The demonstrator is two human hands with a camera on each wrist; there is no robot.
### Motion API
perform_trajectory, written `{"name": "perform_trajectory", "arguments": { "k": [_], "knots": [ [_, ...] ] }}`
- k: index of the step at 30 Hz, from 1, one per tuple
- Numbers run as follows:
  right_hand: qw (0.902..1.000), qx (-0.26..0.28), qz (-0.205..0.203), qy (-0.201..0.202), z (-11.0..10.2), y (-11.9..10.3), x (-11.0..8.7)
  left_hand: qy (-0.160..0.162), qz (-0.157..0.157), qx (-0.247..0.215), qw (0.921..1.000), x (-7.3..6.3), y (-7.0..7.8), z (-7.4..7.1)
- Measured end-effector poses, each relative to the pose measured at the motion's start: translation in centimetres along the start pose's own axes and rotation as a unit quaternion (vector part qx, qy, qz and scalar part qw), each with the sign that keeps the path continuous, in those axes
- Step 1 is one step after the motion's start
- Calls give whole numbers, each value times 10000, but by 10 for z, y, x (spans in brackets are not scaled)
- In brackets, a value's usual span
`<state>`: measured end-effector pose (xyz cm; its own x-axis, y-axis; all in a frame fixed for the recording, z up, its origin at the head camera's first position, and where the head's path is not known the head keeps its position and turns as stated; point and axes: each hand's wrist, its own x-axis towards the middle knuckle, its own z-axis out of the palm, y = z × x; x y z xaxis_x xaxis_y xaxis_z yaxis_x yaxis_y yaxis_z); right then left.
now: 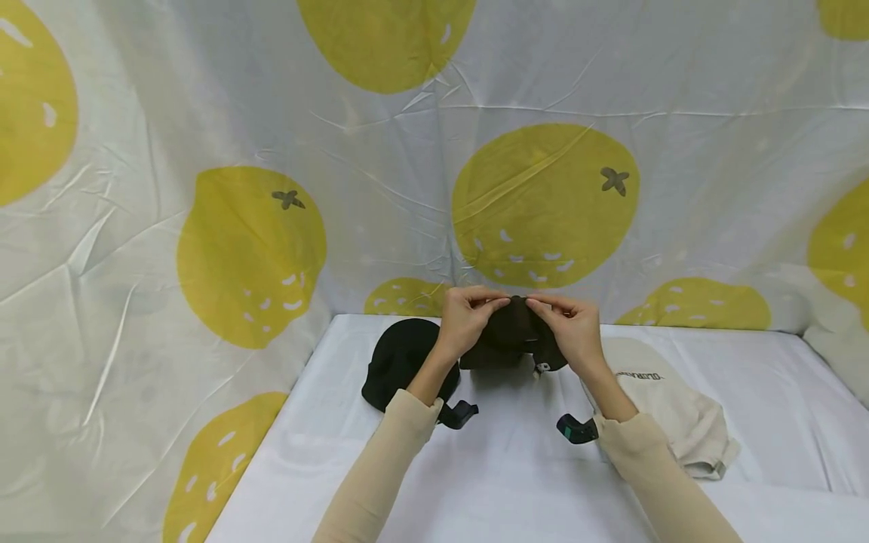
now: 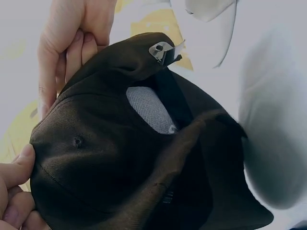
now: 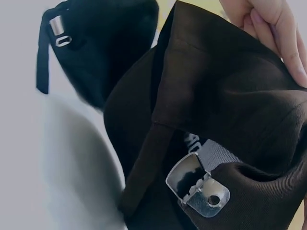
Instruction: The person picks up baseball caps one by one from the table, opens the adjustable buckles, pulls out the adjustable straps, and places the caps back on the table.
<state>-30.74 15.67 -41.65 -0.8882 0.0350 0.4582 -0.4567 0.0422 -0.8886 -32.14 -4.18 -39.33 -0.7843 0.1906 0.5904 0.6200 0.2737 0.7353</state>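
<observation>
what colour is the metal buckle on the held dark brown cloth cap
Silver; the metal buckle on that brown cap shows best in the right wrist view.

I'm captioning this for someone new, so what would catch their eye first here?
The big yellow fruit prints on the pale backdrop would likely jump out first. Next comes the dark brown cap, pinched by the left hand and the right hand over the white table. A black cap lies to its left and a cream cap to its right.

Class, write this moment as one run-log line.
left hand: pinches brown cap; right hand: pinches brown cap; strap: unfastened; black cap: on table, left; beige cap: on table, right
</observation>
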Motion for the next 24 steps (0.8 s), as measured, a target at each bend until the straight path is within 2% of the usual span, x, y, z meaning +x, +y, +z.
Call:
{"name": "perform_trajectory", "arguments": {
  "k": [3, 10, 20, 24],
  "knots": [
    [10000, -19, 17, -35, -3, 14, -4, -39, -74, -64, 9999, -6, -2, 1],
    [9994, -139, 206, -224, -4, 20, -19, -167, -381, -261, 9988, -23, -8, 2],
    [9938, -294, 979, -432, -6, 32, -37, -169, -722, -348, 9966, -48, -22, 4],
    [9915, -369, 1076, -631, -8, 40, -44, -249, -865, -394, 9952, -57, -28, 6]
  ]
}}
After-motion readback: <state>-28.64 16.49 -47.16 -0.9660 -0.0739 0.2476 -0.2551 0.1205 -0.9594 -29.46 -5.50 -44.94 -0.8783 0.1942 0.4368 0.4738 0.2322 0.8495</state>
